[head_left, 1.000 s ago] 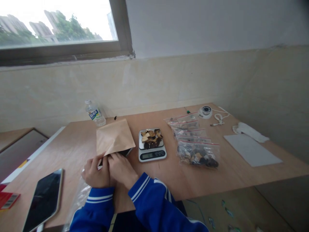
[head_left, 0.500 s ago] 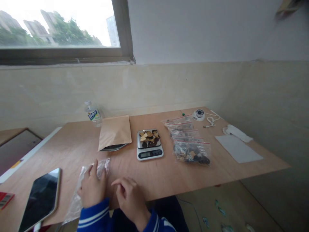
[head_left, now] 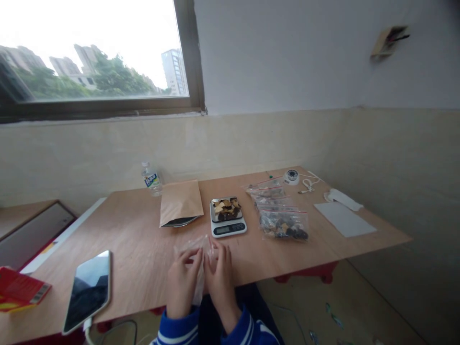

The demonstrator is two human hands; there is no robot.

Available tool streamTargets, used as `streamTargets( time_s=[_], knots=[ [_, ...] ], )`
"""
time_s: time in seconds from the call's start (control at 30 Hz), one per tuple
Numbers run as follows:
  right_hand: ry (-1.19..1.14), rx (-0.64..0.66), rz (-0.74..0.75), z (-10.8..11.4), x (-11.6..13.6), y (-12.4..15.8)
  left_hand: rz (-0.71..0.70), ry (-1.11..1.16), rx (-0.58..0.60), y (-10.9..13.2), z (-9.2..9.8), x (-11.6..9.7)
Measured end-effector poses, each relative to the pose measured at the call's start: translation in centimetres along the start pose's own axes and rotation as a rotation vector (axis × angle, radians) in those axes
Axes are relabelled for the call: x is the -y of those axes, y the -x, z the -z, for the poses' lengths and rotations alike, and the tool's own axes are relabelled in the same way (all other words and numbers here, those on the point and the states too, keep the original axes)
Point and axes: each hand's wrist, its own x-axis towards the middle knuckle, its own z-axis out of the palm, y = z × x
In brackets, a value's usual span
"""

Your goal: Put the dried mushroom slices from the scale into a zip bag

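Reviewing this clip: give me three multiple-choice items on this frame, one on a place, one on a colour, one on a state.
1. Where does the water bottle stand?
A. At the table's far edge, left of the brown paper envelope
B. On the scale
C. Beside the phone

2. What colour are the person's sleeves?
A. Red
B. Blue with white stripes
C. Grey

3. What is the state of the scale?
A. Bare
B. Covered by the envelope
C. Loaded with dried pieces

Answers: 1 A, the bottle stands by the wall just left of the envelope. 2 B, both cuffs show blue with white bands. 3 C, a dark and tan heap sits on its platform, while the left hand and right hand hold a clear plastic bag nearer the table's front edge.
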Motion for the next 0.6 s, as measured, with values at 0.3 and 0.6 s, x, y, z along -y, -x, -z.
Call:
streamTargets(
  time_s=[0.3, 0.6],
  knots=[
    [-0.395, -0.032, -0.169, 2.7, -0.5, -1.5, 0.12, 0.127, -0.377, 1.3, 3.0, -0.5],
    [0.34, 0.026, 0.315, 5.7, -2.5, -9.9, 0.071, 0.173, -0.437, 0.5, 5.0, 2.2]
  ],
)
